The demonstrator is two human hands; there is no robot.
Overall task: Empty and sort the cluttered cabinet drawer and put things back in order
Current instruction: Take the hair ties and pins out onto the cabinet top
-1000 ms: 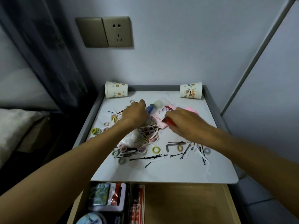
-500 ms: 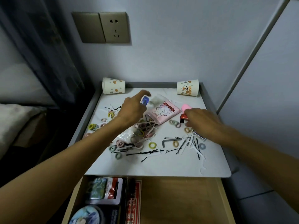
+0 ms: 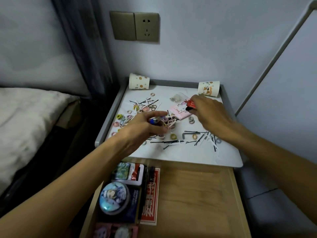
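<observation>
**Sorting stage, head view.** The drawer's contents lie spread on the white surface of the grey-rimmed cabinet. The left hand curls its fingers round a small blue plastic item. The right hand pinches a small glossy red item just beside the pink cartoon-printed packet. The open pale wooden drawer sits below the surface; a round blue cartoon tin and a red printed card lie along its left side.

The step is probably best done by grouping like with like. The thin, stiff black wire hairpins lie flat and would suit raking together before pinching. The soft coloured elastic loops are tangled and would need teasing apart. The two printed paper cups, lying on their sides at the back corners, could be stood upright as bins.
</observation>
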